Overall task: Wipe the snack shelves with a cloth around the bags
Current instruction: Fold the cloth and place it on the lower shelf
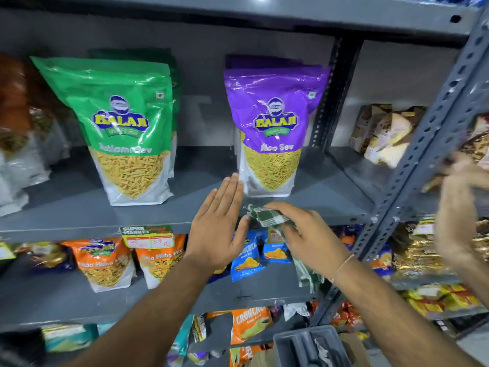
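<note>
A grey metal shelf (79,207) carries a green Balaji snack bag (124,123) on the left and a purple Balaji bag (272,128) in the middle, both upright. My left hand (219,229) is flat and open, fingers together, its tips close to the purple bag's lower left corner. My right hand (301,231) presses a green and white checked cloth (267,215) onto the shelf's front edge just below the purple bag. Part of the cloth hangs down under my right wrist.
Another person's hands (457,207) handle packets at the right, beyond a perforated grey upright (428,144). Orange and blue snack bags (105,260) fill the shelf below. A price tag (148,237) sticks to the shelf edge. A grey plastic crate (312,345) sits at the bottom.
</note>
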The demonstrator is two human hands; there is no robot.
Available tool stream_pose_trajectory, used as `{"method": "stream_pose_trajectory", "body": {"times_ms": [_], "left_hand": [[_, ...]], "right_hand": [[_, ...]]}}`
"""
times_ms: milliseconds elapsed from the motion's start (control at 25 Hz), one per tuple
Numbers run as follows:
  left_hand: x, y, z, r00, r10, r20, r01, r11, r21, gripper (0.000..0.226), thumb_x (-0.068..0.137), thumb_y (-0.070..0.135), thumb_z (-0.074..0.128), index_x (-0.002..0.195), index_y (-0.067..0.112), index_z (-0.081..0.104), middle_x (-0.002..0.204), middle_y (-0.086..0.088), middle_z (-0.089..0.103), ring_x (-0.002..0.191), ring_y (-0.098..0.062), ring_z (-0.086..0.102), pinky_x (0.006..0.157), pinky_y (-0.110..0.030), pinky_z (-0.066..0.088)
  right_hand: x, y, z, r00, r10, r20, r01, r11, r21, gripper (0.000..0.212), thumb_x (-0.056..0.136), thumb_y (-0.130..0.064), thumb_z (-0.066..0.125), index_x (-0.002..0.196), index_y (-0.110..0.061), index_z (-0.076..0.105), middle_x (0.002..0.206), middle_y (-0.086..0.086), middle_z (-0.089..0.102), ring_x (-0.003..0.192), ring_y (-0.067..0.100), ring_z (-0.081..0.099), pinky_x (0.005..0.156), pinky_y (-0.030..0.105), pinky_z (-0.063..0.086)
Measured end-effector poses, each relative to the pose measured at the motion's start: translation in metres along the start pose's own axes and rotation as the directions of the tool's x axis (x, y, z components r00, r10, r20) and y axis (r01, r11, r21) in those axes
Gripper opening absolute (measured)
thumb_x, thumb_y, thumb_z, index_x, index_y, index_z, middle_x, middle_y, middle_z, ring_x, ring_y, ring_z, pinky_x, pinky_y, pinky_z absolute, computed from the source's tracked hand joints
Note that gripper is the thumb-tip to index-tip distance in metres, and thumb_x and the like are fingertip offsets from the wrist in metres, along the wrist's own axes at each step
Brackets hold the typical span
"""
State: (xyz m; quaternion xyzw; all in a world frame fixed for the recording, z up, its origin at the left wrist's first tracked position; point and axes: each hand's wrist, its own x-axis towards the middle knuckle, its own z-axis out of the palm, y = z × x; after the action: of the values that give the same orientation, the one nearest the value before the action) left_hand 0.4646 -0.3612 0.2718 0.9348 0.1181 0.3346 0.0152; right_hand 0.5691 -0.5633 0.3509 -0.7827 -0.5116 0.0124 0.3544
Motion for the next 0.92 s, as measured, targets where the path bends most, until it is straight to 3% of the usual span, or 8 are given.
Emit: {"method": "stream_pose_trajectory", "body": {"times_ms": [120, 320, 520, 600, 680, 840, 920], "left_hand": [[-0.015, -0.001, -0.013, 0.999, 0.008, -0.035, -0.008, 1.000, -0.023, 0.070, 0.112, 0.037, 0.034, 0.175, 0.008, 0.021, 0.185, -0.007, 0.015, 0.173, -0.019, 0.009, 0.140, -0.044, 0.020], [-0.068, -0.024, -0.038, 0.999, -0.035, -0.024, 0.033, 0.998, -0.059, 0.068, 0.110, 0.034, 0.040, 0.171, 0.004, 0.031, 0.183, -0.011, 0.023, 0.172, -0.022, 0.018, 0.139, -0.043, 0.022], [-0.146, -0.078, -0.071, 0.999, -0.004, 0.039, 0.006, 0.998, -0.063, 0.069, 0.108, 0.030, 0.050, 0.170, 0.005, 0.035, 0.181, -0.010, 0.029, 0.171, -0.022, 0.024, 0.138, -0.042, 0.025], [-0.172, -0.097, -0.076, 1.000, 0.017, 0.015, -0.017, 0.999, -0.038, 0.069, 0.105, 0.027, 0.059, 0.168, 0.007, 0.041, 0.180, -0.008, 0.034, 0.169, -0.021, 0.029, 0.137, -0.042, 0.029], [-0.231, -0.160, -0.090, 0.999, -0.043, 0.020, 0.045, 0.995, -0.086, 0.064, 0.103, 0.024, 0.064, 0.163, 0.009, 0.051, 0.176, -0.007, 0.042, 0.167, -0.020, 0.034, 0.134, -0.045, 0.036], [-0.274, -0.209, -0.086, 0.999, 0.009, 0.038, -0.006, 0.995, -0.099, 0.037, 0.100, 0.029, 0.069, 0.135, 0.018, 0.073, 0.161, -0.003, 0.062, 0.156, -0.020, 0.052, 0.125, -0.042, 0.048], [-0.294, -0.257, -0.094, 0.999, -0.002, 0.045, 0.007, 0.993, -0.115, 0.034, 0.098, 0.035, 0.072, 0.129, 0.023, 0.074, 0.153, -0.001, 0.069, 0.149, -0.021, 0.060, 0.120, -0.040, 0.053]], "right_hand": [[0.001, -0.008, 0.010, 1.000, -0.017, 0.026, 0.016, 0.999, 0.030, 0.050, 0.089, 0.003, 0.055, 0.123, -0.034, 0.057, 0.106, -0.007, 0.073, 0.089, 0.009, 0.067, 0.080, 0.030, 0.052], [0.002, -0.030, 0.044, 0.976, -0.074, 0.205, 0.050, 0.992, 0.118, 0.045, 0.088, 0.005, 0.054, 0.112, -0.033, 0.047, 0.101, -0.009, 0.070, 0.086, 0.018, 0.066, 0.083, 0.041, 0.051], [-0.004, -0.072, 0.121, 0.936, -0.114, 0.332, 0.062, 0.985, 0.162, 0.041, 0.089, 0.004, 0.056, 0.106, -0.032, 0.047, 0.095, -0.014, 0.068, 0.081, 0.010, 0.061, 0.075, 0.025, 0.047], [-0.010, -0.083, 0.146, 0.914, -0.125, 0.385, 0.071, 0.986, 0.152, 0.044, 0.088, 0.005, 0.056, 0.106, -0.034, 0.046, 0.096, -0.013, 0.066, 0.084, 0.010, 0.062, 0.079, 0.027, 0.048], [0.005, -0.119, 0.229, 0.883, -0.126, 0.452, 0.077, 0.989, 0.125, 0.046, 0.086, 0.005, 0.056, 0.105, -0.036, 0.047, 0.094, -0.011, 0.065, 0.085, 0.011, 0.061, 0.081, 0.028, 0.048], [0.012, -0.139, 0.296, 0.874, -0.043, 0.485, -0.005, 0.995, 0.098, 0.047, 0.084, 0.004, 0.056, 0.105, -0.038, 0.051, 0.093, -0.008, 0.066, 0.088, 0.009, 0.063, 0.086, 0.031, 0.052], [0.020, -0.166, 0.337, 0.871, 0.014, 0.492, -0.045, 0.998, 0.050, 0.043, 0.086, 0.005, 0.057, 0.105, -0.034, 0.055, 0.090, -0.014, 0.065, 0.087, -0.006, 0.061, 0.078, 0.013, 0.047]]}}
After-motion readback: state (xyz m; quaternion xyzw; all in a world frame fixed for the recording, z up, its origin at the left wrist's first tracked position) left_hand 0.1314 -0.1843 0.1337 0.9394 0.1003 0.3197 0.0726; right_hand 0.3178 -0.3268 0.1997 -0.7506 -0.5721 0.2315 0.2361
